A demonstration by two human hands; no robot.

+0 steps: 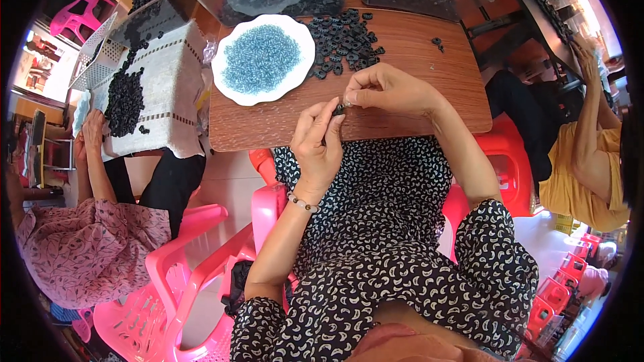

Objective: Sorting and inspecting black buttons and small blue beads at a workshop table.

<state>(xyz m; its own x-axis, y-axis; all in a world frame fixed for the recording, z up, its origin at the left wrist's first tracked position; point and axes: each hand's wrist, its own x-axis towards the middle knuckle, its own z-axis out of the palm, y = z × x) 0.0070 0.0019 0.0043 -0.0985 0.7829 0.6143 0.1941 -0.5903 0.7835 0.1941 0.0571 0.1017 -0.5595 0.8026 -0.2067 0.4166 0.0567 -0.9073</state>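
My left hand is closed, pinching a small black plastic part between thumb and fingertips above the near part of the brown table. Close against it, my right hand has thumb and forefinger pressed together at the part's upper edge; whatever they pinch is too small to make out. Beyond my left hand lies a white scalloped plate heaped with tiny clear bluish pieces. A loose pile of similar black parts spreads to the right of the plate.
Clear plastic bins full of black parts line the table's far edge. At left, a co-worker's hand is beside a cloth-covered table with black parts. Another person in yellow sits at right. Pink chairs stand nearby.
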